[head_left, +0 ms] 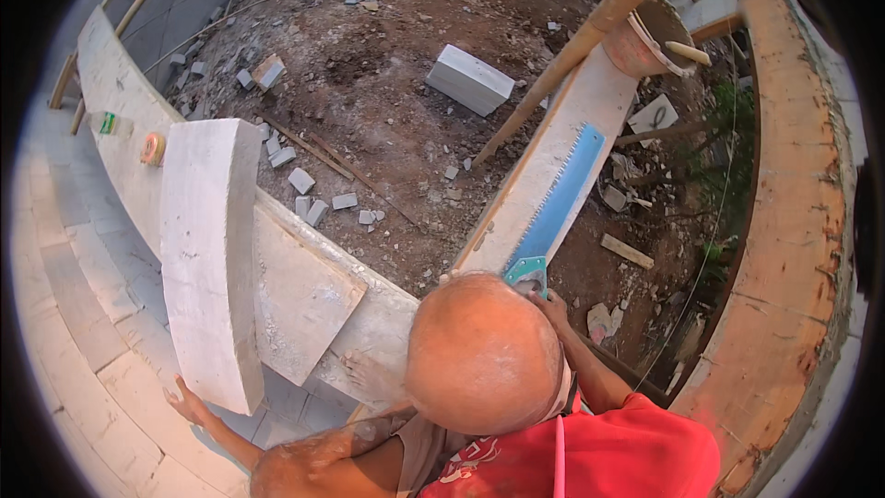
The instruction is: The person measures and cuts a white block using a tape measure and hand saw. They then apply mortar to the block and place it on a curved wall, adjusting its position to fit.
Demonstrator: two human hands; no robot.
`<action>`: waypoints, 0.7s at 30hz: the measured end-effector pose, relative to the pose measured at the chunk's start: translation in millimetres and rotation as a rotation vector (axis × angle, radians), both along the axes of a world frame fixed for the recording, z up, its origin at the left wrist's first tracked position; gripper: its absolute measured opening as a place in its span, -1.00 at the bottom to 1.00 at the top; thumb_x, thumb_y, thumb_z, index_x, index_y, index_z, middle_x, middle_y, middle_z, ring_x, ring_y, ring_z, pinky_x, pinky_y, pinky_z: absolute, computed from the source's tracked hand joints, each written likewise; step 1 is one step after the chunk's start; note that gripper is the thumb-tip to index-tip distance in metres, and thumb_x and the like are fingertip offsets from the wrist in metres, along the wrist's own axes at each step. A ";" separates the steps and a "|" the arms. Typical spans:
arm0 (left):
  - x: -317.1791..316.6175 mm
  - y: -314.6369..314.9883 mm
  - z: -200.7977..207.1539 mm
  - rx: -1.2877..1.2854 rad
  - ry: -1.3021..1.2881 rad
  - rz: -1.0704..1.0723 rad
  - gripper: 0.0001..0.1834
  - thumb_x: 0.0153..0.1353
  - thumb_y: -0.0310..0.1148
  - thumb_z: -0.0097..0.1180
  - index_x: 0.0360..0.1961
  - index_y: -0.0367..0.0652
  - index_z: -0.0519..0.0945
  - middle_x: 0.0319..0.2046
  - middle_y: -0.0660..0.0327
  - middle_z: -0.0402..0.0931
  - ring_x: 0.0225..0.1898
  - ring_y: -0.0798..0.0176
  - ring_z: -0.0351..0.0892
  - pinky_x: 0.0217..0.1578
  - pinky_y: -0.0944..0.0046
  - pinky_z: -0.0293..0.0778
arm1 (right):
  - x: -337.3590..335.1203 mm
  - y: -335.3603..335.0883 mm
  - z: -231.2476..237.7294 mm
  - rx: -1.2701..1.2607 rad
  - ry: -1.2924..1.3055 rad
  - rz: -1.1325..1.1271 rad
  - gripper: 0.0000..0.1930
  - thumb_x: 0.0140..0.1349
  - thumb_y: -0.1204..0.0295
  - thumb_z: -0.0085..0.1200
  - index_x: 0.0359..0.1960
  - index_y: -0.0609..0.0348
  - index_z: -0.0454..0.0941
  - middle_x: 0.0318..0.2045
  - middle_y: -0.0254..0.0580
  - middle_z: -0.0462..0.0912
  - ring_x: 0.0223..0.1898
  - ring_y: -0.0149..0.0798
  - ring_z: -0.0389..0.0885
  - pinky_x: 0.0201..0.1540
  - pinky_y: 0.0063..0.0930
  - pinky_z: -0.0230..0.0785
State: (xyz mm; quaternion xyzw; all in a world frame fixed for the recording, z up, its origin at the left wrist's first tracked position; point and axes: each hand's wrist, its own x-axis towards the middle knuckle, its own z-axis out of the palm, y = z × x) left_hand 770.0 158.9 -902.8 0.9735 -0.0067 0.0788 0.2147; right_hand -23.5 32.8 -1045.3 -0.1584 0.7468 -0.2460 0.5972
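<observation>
My right hand [555,311] is closed round the teal handle of a handsaw [562,189]. The blue toothed blade points away from me over a pale, dusty plank. On the left, my left hand [190,403] has its fingers spread beside the near end of a long white block [210,249]. It holds nothing, and I cannot tell whether it touches the block. That block lies across a pale board [120,120], next to a thin flat sheet [300,304]. Farther along the board sit a small round orange-yellow thing [153,148] and a small green item [108,123].
A wooden pole [576,51] slants across the far end of the right-hand plank [604,97], by a dirty bucket [636,41]. Below, rubble-strewn soil holds a white block [470,80] and several broken pieces. A curved rusty-orange ledge [784,221] runs along the right.
</observation>
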 end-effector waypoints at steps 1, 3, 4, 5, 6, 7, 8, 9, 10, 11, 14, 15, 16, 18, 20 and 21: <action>-3.1 -7.9 3.6 -0.098 -0.006 -0.071 -0.15 0.22 0.16 0.26 0.37 -0.18 0.40 0.23 -0.11 0.51 0.20 -0.11 0.54 0.21 0.02 0.44 | -1.9 3.3 -4.4 -0.114 -0.092 -0.045 -0.58 0.25 0.30 0.29 0.07 0.23 0.50 -0.12 -0.09 0.68 -0.12 -0.17 0.70 -0.09 -0.28 0.56; -6.8 -28.8 6.3 -0.037 -0.130 -0.226 -0.23 0.23 0.09 0.27 0.33 -0.19 0.45 0.24 -0.08 0.52 0.25 -0.07 0.51 0.26 0.06 0.38 | -27.1 -19.0 -2.5 -0.068 -0.126 -0.092 -0.59 0.27 0.30 0.26 0.07 0.24 0.51 -0.13 -0.10 0.66 -0.14 -0.19 0.68 -0.09 -0.29 0.54; -7.6 -37.6 10.2 -0.072 -0.107 -0.268 -0.26 0.24 0.06 0.28 0.31 -0.19 0.48 0.24 -0.06 0.52 0.28 -0.05 0.49 0.28 0.08 0.35 | -39.3 -36.7 2.2 -0.062 -0.087 -0.093 -0.60 0.28 0.31 0.24 0.08 0.24 0.51 -0.14 -0.11 0.65 -0.14 -0.20 0.66 -0.09 -0.30 0.53; -10.5 -44.0 14.0 -0.082 -0.101 -0.352 -0.30 0.25 0.03 0.29 0.28 -0.20 0.51 0.24 -0.05 0.53 0.30 -0.03 0.47 0.31 0.10 0.32 | -49.5 -56.0 9.1 -0.081 -0.029 -0.076 -0.60 0.29 0.31 0.22 0.08 0.25 0.51 -0.15 -0.12 0.64 -0.15 -0.20 0.65 -0.09 -0.30 0.51; -13.1 -52.9 15.8 -0.087 -0.059 -0.367 -0.34 0.26 -0.01 0.30 0.26 -0.20 0.54 0.24 -0.03 0.53 0.32 0.00 0.46 0.33 0.11 0.29 | -58.0 -77.7 19.1 -0.123 0.047 -0.045 -0.61 0.30 0.31 0.20 0.08 0.25 0.51 -0.15 -0.13 0.63 -0.16 -0.21 0.64 -0.09 -0.31 0.50; -12.9 -62.1 17.6 -0.057 -0.042 -0.394 -0.37 0.24 0.00 0.30 0.23 -0.16 0.57 0.22 -0.01 0.56 0.30 0.00 0.48 0.31 0.11 0.32 | -63.9 -97.2 32.1 -0.176 0.124 -0.024 -0.61 0.31 0.31 0.18 0.09 0.26 0.52 -0.16 -0.14 0.62 -0.17 -0.22 0.63 -0.09 -0.32 0.49; -13.4 -72.3 17.4 -0.042 -0.040 -0.413 -0.41 0.23 0.00 0.29 0.20 -0.11 0.60 0.18 0.01 0.60 0.27 0.00 0.53 0.29 0.10 0.36 | -67.0 -112.9 49.8 -0.232 0.202 -0.003 -0.62 0.32 0.32 0.16 0.09 0.27 0.52 -0.17 -0.15 0.61 -0.17 -0.23 0.62 -0.09 -0.32 0.48; -10.9 -84.5 17.0 -0.047 0.005 -0.429 -0.43 0.23 0.00 0.29 0.18 -0.10 0.62 0.16 0.03 0.62 0.24 0.01 0.55 0.27 0.10 0.38 | -66.6 -125.2 71.4 -0.299 0.280 0.010 -0.62 0.33 0.32 0.14 0.09 0.27 0.52 -0.17 -0.16 0.60 -0.18 -0.24 0.60 -0.09 -0.33 0.47; -9.0 -96.5 14.5 -0.073 0.041 -0.434 -0.45 0.23 0.00 0.28 0.16 -0.08 0.64 0.14 0.05 0.63 0.22 0.02 0.57 0.25 0.10 0.40 | -63.0 -133.2 97.9 -0.367 0.355 0.024 -0.63 0.34 0.32 0.12 0.10 0.28 0.52 -0.18 -0.17 0.59 -0.19 -0.25 0.59 -0.09 -0.34 0.46; -7.8 -107.9 10.4 -0.058 0.051 -0.475 -0.48 0.23 0.00 0.27 0.12 -0.05 0.66 0.13 0.08 0.64 0.20 0.01 0.58 0.24 0.10 0.42 | -56.4 -138.5 128.8 -0.435 0.431 0.037 -0.63 0.35 0.32 0.11 0.10 0.28 0.53 -0.19 -0.18 0.58 -0.19 -0.26 0.58 -0.09 -0.34 0.45; 2.0 -140.8 1.1 -0.010 0.110 -0.530 -0.58 0.22 0.00 0.25 0.04 0.07 0.73 0.09 0.15 0.67 0.16 0.00 0.61 0.18 0.08 0.47 | -17.0 -145.4 237.5 -0.670 0.599 0.087 -0.63 0.38 0.33 0.05 0.11 0.30 0.53 -0.21 -0.21 0.55 -0.21 -0.28 0.54 -0.09 -0.36 0.42; 7.4 -149.6 0.6 -0.013 0.163 -0.508 -0.61 0.23 0.00 0.25 0.01 0.12 0.74 0.07 0.16 0.68 0.14 0.02 0.62 0.16 0.09 0.48 | 2.1 -149.0 273.6 -0.755 0.627 0.129 -0.63 0.39 0.33 0.03 0.11 0.30 0.54 -0.22 -0.22 0.54 -0.22 -0.29 0.53 -0.09 -0.37 0.41; 13.4 -158.9 1.6 -0.017 0.214 -0.487 -0.64 0.23 0.00 0.24 -0.01 0.17 0.75 0.04 0.17 0.70 0.12 0.03 0.64 0.13 0.10 0.50 | 23.5 -153.4 307.5 -0.855 0.631 0.171 -0.63 0.40 0.33 0.01 0.12 0.31 0.54 -0.22 -0.23 0.53 -0.23 -0.30 0.52 -0.09 -0.38 0.40; 25.9 -173.3 6.8 0.033 0.201 -0.458 -0.69 0.24 0.00 0.22 -0.07 0.20 0.78 -0.03 0.17 0.73 0.06 0.05 0.67 0.09 0.10 0.52 | 71.0 -167.1 363.4 -1.100 0.563 0.255 -0.63 0.42 0.34 -0.02 0.12 0.32 0.54 -0.24 -0.25 0.52 -0.24 -0.32 0.49 -0.09 -0.39 0.37; 43.0 -183.6 17.3 0.030 0.346 -0.433 -0.71 0.22 0.00 0.23 -0.13 0.19 0.80 -0.08 0.18 0.74 0.03 0.06 0.68 0.06 0.09 0.54 | 122.5 -189.0 395.2 -1.352 0.417 0.370 -0.57 0.45 0.28 0.02 0.16 0.41 0.46 -0.22 -0.21 0.50 -0.22 -0.32 0.46 -0.11 -0.40 0.36; 50.6 -186.7 21.7 0.024 0.359 -0.454 -0.71 0.21 -0.01 0.24 -0.14 0.17 0.80 -0.09 0.17 0.75 0.03 0.05 0.68 0.06 0.08 0.54 | 148.3 -201.8 402.3 -1.470 0.331 0.429 -0.53 0.46 0.25 0.04 0.18 0.46 0.42 -0.21 -0.20 0.49 -0.22 -0.32 0.44 -0.12 -0.41 0.35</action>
